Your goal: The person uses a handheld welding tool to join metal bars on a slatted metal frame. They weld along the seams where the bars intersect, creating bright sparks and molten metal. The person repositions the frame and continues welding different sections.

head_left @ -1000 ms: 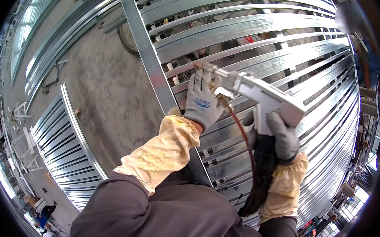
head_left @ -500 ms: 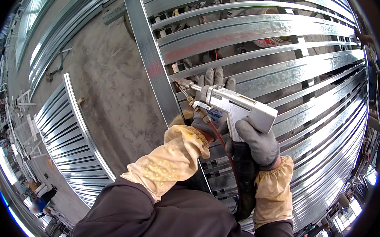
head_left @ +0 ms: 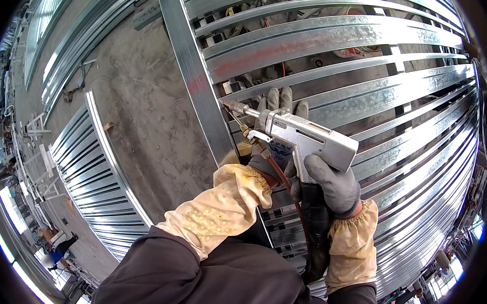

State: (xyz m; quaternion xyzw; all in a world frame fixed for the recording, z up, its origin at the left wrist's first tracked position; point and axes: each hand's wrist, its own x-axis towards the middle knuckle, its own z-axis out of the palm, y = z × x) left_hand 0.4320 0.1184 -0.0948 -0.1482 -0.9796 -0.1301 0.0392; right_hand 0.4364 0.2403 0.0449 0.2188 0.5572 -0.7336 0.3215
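Note:
My right hand (head_left: 335,188), in a grey glove, grips the handle of a silver handheld welding gun (head_left: 307,136). The gun's copper-coloured nozzle points left, its tip at the joint between a slat and the upright steel side bar (head_left: 195,94). Behind the gun my gloved left hand (head_left: 278,99) lies on the galvanized slats (head_left: 356,103), fingers stretched out; the gun hides much of its palm. A thin brass wire-feed tube (head_left: 246,129) with a red hose (head_left: 284,177) runs alongside the nozzle. From the handle a thick black cable sleeve (head_left: 315,231) hangs down.
Another slatted metal panel (head_left: 96,176) lies on the concrete floor (head_left: 148,129) to the left. Long metal profiles (head_left: 84,47) are stacked at the upper left. Under the slats, a red round object (head_left: 351,53) shows. A person (head_left: 59,252) is far off at lower left.
The view has shifted slightly, so the surroundings sit a little to the right. Both hands and the gun keep nearly the same place, with the nozzle tip still at the side bar joint.

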